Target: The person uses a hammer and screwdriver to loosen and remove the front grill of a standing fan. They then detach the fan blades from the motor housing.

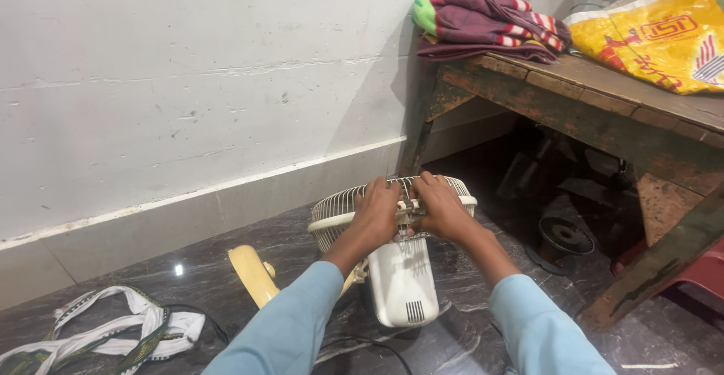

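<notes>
A small cream table fan lies on the dark marble floor with its wire grille (335,208) facing the wall and its white motor housing (402,283) toward me. My left hand (377,213) and my right hand (441,208) both press on the rim of the grille at its top, fingers curled over the wires. The fan's yellowish base (253,273) sticks out to the left. Both arms wear light blue sleeves.
A worn wooden bench (603,100) stands at the right, carrying folded striped cloth (483,17) and a yellow sack (664,32). Dark objects, one a round black part (564,235), lie under it. White and green straps (105,333) lie on the floor at left, and a black cable (362,342) runs near the fan.
</notes>
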